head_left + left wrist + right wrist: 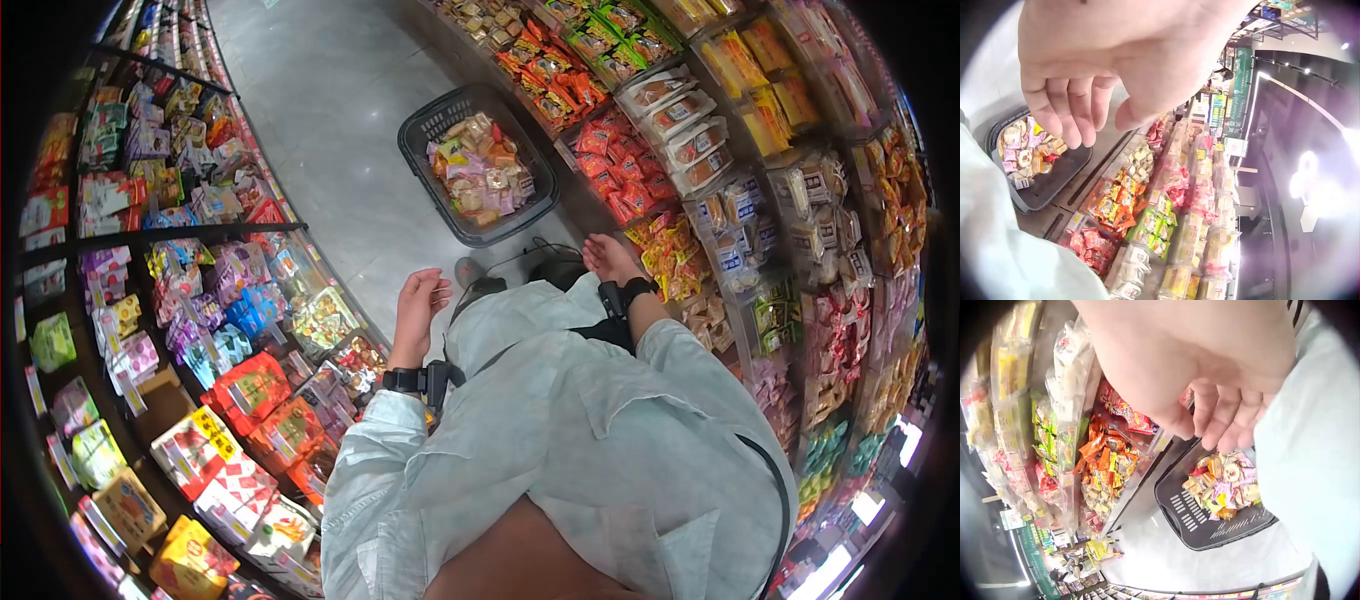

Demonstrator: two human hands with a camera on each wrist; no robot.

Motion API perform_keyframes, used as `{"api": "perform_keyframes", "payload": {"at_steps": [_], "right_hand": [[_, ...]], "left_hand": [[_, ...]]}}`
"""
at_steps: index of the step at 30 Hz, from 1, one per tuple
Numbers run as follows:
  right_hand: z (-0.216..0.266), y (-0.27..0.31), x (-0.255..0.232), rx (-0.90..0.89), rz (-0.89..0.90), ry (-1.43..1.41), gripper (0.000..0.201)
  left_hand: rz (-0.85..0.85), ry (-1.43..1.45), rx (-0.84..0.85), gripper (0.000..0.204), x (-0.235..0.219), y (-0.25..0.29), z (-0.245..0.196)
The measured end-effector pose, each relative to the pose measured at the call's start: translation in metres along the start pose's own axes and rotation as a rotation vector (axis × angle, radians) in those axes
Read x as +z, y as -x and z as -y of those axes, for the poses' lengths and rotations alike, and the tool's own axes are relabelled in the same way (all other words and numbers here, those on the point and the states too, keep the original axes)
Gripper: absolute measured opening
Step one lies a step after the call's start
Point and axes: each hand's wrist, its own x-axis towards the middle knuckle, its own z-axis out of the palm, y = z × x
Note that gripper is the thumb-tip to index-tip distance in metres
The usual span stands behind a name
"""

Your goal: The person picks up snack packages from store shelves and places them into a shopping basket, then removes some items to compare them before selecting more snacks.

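Left hand [422, 300] and right hand [612, 262] hang apart before the body, both empty, fingers loosely bent. Beyond them, on grey floor [310, 90] between snack shelves [200, 232], sits a black basket [483, 236] heaped with small wrapped snacks [485, 180], cream, pink and yellow.

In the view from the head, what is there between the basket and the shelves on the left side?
Only grey floor lies between the basket and the left shelves, as the head view shows.

No readable text on packets, signs blurred
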Motion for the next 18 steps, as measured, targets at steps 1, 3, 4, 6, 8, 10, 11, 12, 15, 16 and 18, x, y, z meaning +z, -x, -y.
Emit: {"api": "perform_keyframes", "payload": {"at_steps": [1, 3, 4, 6, 8, 10, 11, 12, 15, 16, 18], "right_hand": [[-0.002, 0.008, 0.014, -0.005, 0.027, 0.002, 0.015], [0.0, 0.019, 0.035, -0.016, 0.082, 0.002, 0.013], [0.0, 0.01, 0.036, -0.015, 0.061, -0.008, 0.013], [0.01, -0.014, 0.04, -0.008, 0.023, -0.026, 0.013], [0.02, -0.038, 0.051, -0.006, 0.02, -0.138, 0.014], [0.031, -0.06, 0.068, 0.045, 0.005, -0.261, 0.015], [0.039, -0.073, 0.083, 0.031, 0.014, -0.255, 0.015], [0.044, -0.084, 0.101, 0.021, 0.023, -0.248, 0.015], [0.05, -0.093, 0.157, -0.037, 0.071, -0.052, 0.015], [0.052, -0.094, 0.172, -0.073, 0.064, 0.118, 0.014], [0.053, -0.09, 0.196, -0.12, 0.098, 0.271, 0.014]], "left_hand": [[-0.008, 0.004, -0.015, 0.025, -0.008, -0.003, -0.007], [-0.029, -0.026, -0.046, 0.025, -0.024, -0.018, -0.007], [-0.037, -0.04, -0.065, 0.025, -0.029, -0.025, -0.008], [-0.037, -0.102, -0.101, 0.026, -0.032, -0.036, -0.015], [-0.026, -0.193, -0.132, 0.027, -0.022, -0.046, -0.026], [0.079, -0.294, -0.087, 0.028, -0.007, -0.052, -0.042], [0.129, -0.34, -0.064, 0.028, 0.002, -0.055, -0.053], [0.175, -0.472, -0.016, 0.028, 0.011, -0.056, -0.066], [0.205, -0.491, 0.01, 0.028, 0.027, -0.064, -0.095], [0.16, -0.452, 0.025, 0.029, 0.032, -0.07, -0.099], [0.133, -0.441, 0.003, 0.028, 0.034, -0.088, -0.102]]}}
